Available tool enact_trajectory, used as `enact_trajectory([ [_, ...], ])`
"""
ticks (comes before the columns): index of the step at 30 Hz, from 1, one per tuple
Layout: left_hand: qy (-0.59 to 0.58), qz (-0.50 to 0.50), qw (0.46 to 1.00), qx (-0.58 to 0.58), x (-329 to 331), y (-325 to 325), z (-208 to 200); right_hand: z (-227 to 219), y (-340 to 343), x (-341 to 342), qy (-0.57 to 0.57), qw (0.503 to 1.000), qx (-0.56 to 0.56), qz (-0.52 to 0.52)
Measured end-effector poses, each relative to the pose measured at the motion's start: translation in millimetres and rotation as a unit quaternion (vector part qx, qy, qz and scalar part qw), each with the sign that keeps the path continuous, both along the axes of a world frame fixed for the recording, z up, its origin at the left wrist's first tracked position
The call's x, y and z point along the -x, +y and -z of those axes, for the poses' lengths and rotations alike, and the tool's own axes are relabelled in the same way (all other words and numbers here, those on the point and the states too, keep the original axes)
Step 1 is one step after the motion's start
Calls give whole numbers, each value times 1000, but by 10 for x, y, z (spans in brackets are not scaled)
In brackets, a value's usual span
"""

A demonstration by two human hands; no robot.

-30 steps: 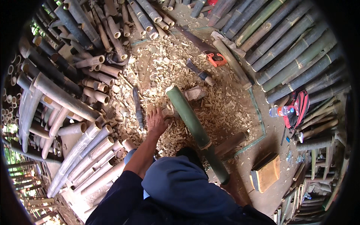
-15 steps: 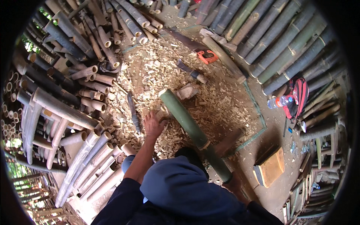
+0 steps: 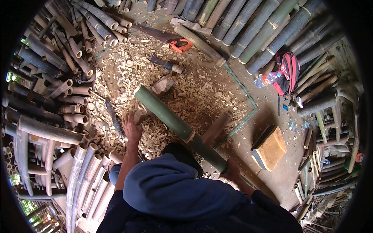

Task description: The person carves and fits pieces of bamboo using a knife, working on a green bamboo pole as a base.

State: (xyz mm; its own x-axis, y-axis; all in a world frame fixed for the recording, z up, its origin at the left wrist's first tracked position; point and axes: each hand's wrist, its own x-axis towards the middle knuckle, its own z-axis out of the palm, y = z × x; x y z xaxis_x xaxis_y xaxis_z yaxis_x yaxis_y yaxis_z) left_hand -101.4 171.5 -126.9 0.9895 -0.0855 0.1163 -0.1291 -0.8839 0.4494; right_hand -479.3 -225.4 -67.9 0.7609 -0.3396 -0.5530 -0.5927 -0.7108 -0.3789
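Head view, green bamboo (image 3: 173, 122), right grip (image 3: 234, 171) clasping near end, left grip (image 3: 132, 128) spread, empty

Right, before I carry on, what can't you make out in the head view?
All in the head view:
- Right hand: fingers mostly hidden at the near end of the green bamboo; grip unclear.
- Left hand: palm hidden by its own back; contact with the chips underneath can't be told.
- The person's lap: covered by the blue cloth.
- Upper-right poles: some far ends cut off by the top edge.
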Motion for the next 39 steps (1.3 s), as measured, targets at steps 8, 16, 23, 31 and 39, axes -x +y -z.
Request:
enact_trajectory([
  [8,376,-168,789,456,-64,-1060,-457,37,-33,50,12,1000,-22,19],
  [16,303,-238,755,530,-143,-1351,-93,99,-82,82,-2,1000,-14,-4],
  [23,396,-179,765,476,-225,-1269,-255,169,-120,156,-8,1000,-21,0],
  [31,430,-174,786,408,-391,-1136,-193,86,-63,20,-2,1000,-17,12],
  [39,393,-233,804,381,-220,-1149,-794,-123,-218,-576,-29,963,-180,199],
])
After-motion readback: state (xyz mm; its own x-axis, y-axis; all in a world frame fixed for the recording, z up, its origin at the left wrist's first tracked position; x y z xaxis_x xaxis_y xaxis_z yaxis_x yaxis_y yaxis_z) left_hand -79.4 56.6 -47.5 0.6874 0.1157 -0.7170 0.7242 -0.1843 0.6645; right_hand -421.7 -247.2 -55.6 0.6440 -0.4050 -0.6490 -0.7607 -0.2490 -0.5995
